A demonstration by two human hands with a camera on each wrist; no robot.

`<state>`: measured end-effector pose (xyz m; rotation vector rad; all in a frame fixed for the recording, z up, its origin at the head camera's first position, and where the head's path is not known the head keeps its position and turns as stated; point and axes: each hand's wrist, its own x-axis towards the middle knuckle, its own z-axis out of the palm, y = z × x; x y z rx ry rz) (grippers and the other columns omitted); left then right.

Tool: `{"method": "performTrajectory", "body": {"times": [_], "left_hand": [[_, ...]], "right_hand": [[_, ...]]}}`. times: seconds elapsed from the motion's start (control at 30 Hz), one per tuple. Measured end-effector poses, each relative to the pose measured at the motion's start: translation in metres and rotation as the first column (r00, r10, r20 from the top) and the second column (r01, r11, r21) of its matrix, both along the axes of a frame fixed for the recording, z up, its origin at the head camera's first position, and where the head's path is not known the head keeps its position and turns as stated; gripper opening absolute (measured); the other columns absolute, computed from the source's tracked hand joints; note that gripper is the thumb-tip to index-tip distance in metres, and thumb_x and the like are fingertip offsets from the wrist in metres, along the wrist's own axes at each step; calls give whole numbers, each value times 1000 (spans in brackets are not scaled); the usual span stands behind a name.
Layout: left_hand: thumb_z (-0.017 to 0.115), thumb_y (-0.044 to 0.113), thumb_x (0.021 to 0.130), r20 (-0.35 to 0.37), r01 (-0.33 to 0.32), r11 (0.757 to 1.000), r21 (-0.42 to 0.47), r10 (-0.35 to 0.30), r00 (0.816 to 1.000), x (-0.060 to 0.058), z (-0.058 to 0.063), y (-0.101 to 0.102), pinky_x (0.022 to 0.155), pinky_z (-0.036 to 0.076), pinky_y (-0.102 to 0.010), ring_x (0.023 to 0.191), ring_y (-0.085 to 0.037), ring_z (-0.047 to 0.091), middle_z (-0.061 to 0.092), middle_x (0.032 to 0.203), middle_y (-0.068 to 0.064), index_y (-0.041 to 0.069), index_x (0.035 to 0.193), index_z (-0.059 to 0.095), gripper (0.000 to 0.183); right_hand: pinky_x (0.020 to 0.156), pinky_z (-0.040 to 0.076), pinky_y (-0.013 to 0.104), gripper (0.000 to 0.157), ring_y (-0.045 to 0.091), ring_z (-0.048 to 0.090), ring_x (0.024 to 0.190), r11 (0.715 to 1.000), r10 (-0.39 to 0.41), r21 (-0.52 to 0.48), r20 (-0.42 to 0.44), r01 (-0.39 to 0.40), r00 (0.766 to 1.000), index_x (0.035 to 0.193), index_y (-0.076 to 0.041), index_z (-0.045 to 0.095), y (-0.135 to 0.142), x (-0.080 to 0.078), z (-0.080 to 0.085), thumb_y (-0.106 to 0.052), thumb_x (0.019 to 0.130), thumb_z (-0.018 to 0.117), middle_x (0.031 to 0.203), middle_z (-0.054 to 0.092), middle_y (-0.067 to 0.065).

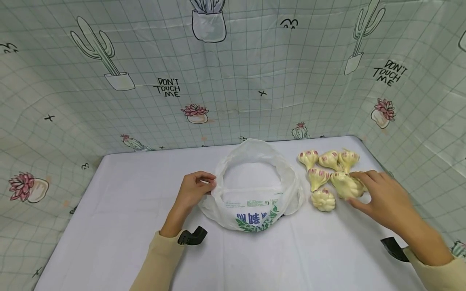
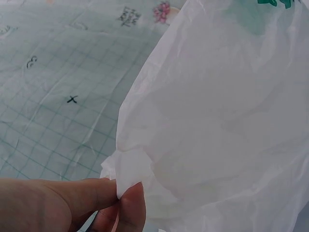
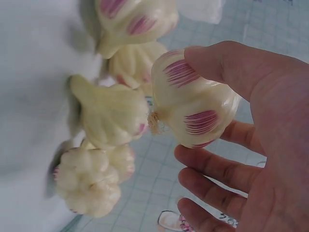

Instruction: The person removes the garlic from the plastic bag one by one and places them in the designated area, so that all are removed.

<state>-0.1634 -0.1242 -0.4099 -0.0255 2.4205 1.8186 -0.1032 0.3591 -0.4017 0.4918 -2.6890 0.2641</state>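
Note:
In the head view a white plastic bag with blue and green print stands on the table, its round mouth held wide. My left hand pinches the bag's left rim between thumb and fingers; the left wrist view shows the thin bag bunched at the fingertips. To the right, my right hand grips a garlic bulb with purple streaks, thumb on one side and fingers on the other. Around it lie several more garlic bulbs, some with stems showing.
A white cloth covers the table. Behind it and at the sides hangs a grey-green grid curtain printed with cacti. Black bands sit at both wrists.

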Motion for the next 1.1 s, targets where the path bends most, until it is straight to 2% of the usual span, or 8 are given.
{"method": "performTrajectory", "body": {"times": [0.17,0.37,0.6,0.8,1.1], "left_hand": [[71,-6,97,-3,1,1000,-4,-1,1000,-1,-1,0,71,59,-21,76,-10,66,69,106,-19,-9,114,73,18],[71,-6,97,3,-8,1000,-18,8,1000,-1,-2,1,72,61,-23,76,-11,67,69,105,-17,-7,113,73,17],[71,-5,97,-7,-2,1000,-22,2,1000,0,-1,2,74,62,-26,78,-12,68,69,105,-18,-8,114,73,17],[71,-6,97,-1,-11,1000,-27,11,1000,-1,0,3,72,61,-23,77,-12,67,69,104,-17,-7,113,73,17],[72,-6,96,9,-17,999,-37,17,1000,-2,-2,3,73,61,-25,76,-12,66,69,104,-16,-6,113,74,17]], "right_hand": [[75,50,62,66,47,61,96,999,-37,14,43,37,998,122,-1,66,8,4,-7,-23,66,95,113,69,25],[66,50,60,63,45,61,87,998,-53,46,55,51,997,116,0,65,16,8,-17,-25,66,95,105,70,22],[72,51,65,65,49,62,90,994,-72,87,111,62,991,117,3,68,19,10,-25,-30,68,96,108,69,27],[68,52,64,66,49,63,88,990,-86,124,140,69,986,118,5,69,17,11,-29,-32,69,96,105,68,27],[73,52,62,66,49,63,93,983,-113,161,194,82,974,120,6,70,12,11,-27,-35,74,93,109,67,28]]}}
